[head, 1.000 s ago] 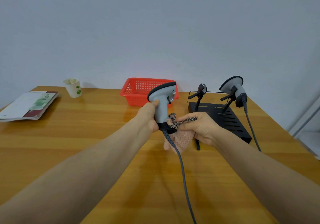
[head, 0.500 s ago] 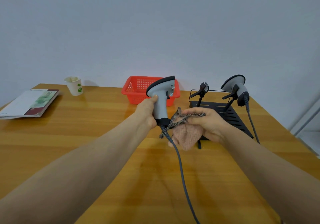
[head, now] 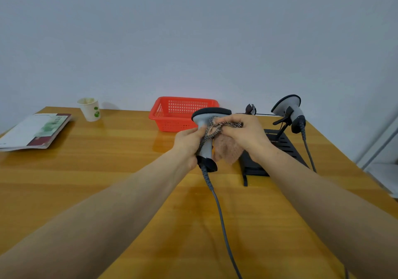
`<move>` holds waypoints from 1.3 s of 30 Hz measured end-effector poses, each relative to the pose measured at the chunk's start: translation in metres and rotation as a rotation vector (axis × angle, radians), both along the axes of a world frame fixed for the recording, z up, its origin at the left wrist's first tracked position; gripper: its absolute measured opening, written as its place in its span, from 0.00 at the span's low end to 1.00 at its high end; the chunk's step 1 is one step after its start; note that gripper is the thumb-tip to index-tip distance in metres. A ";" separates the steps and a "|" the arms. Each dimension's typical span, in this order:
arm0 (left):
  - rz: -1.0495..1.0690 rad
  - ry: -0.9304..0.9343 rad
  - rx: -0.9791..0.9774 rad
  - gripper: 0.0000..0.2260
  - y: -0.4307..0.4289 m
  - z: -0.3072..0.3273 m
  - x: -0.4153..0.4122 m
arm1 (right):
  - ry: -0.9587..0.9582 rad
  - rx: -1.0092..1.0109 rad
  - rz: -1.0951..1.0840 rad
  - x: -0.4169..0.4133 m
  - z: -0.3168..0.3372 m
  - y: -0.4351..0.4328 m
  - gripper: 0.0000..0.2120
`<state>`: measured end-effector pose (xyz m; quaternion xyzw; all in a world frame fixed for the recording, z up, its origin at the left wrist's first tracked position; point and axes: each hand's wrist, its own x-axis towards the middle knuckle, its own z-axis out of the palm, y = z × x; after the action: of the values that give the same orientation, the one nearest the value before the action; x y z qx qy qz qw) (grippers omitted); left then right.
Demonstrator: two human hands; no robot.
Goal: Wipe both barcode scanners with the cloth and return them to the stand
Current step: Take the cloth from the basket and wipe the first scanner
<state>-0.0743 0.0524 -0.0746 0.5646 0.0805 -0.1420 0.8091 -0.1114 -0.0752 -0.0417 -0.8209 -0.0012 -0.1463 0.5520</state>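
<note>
My left hand grips the handle of a grey barcode scanner with a black rim, held upright above the table. Its grey cable trails down toward me. My right hand holds a pink cloth with a speckled edge and presses it against the scanner's head and neck. A second grey scanner sits in the right holder of the black stand. The stand's left holder has nothing in it.
A red plastic basket stands behind the held scanner. A paper cup and a booklet lie at the far left of the wooden table. The table's right edge runs close past the stand.
My right hand has carried the cloth up from the scanner's base to its head. The scanner has tilted a little and sits lower against the basket.
</note>
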 end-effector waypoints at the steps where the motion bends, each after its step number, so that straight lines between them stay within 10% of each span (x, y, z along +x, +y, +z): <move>1: -0.005 -0.015 0.007 0.08 -0.002 0.001 -0.002 | -0.022 -0.053 0.004 0.002 0.000 0.003 0.10; 8: 0.039 -0.022 0.002 0.16 0.000 0.001 -0.005 | -0.072 -0.604 -0.024 0.005 -0.014 0.003 0.11; 27: 0.048 -0.017 -0.065 0.12 -0.006 0.003 -0.002 | 0.069 0.091 -0.205 0.002 -0.040 0.002 0.03; 39: 0.052 0.062 -0.140 0.07 -0.008 0.001 -0.002 | 0.208 0.134 -0.169 0.005 -0.032 -0.007 0.05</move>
<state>-0.0767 0.0441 -0.0735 0.4996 0.1101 -0.1437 0.8471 -0.1063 -0.0821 -0.0741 -0.7902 0.1349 -0.1064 0.5883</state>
